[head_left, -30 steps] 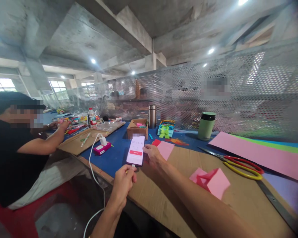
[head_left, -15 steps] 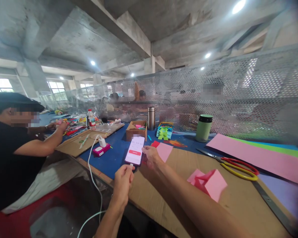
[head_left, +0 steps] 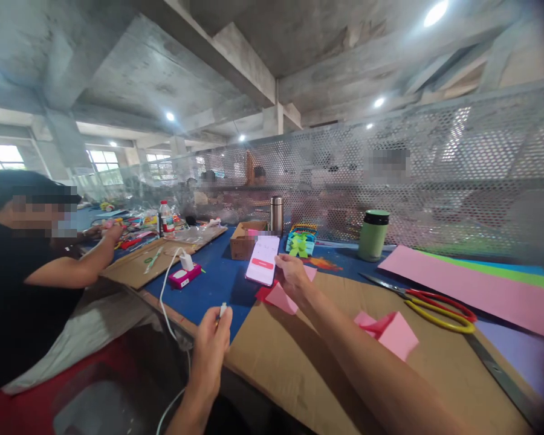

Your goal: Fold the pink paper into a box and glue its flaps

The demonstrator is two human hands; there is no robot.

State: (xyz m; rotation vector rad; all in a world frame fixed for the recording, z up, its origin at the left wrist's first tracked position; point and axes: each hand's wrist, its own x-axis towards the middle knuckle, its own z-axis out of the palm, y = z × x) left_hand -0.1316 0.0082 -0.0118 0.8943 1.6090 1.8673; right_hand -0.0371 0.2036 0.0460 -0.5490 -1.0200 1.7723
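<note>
A smartphone (head_left: pixel 262 261) with a lit white screen and a red button is held by its right edge in my right hand (head_left: pixel 293 276), above the blue table. My left hand (head_left: pixel 212 338) is closed around the plug of a charging cable (head_left: pixel 223 309), its white tip poking out above the fingers. The plug and the phone are apart. Below my right hand lie pink and red paper pieces (head_left: pixel 283 298). A folded pink paper shape (head_left: pixel 396 335) rests on the cardboard sheet (head_left: pixel 272 362), beneath my right forearm.
Scissors (head_left: pixel 439 309) and a metal ruler (head_left: pixel 494 371) lie at right, near pink paper sheets (head_left: pixel 471 287). A green jar (head_left: pixel 373 235), steel flask (head_left: pixel 276 215) and small box (head_left: pixel 243 241) stand behind. A magenta power strip (head_left: pixel 185 276) sits left, near a co-worker (head_left: pixel 31 284).
The cable plug has come out of the phone's lower end. My right hand has moved the phone to the right, and my left hand has drawn back down and left with the cable.
</note>
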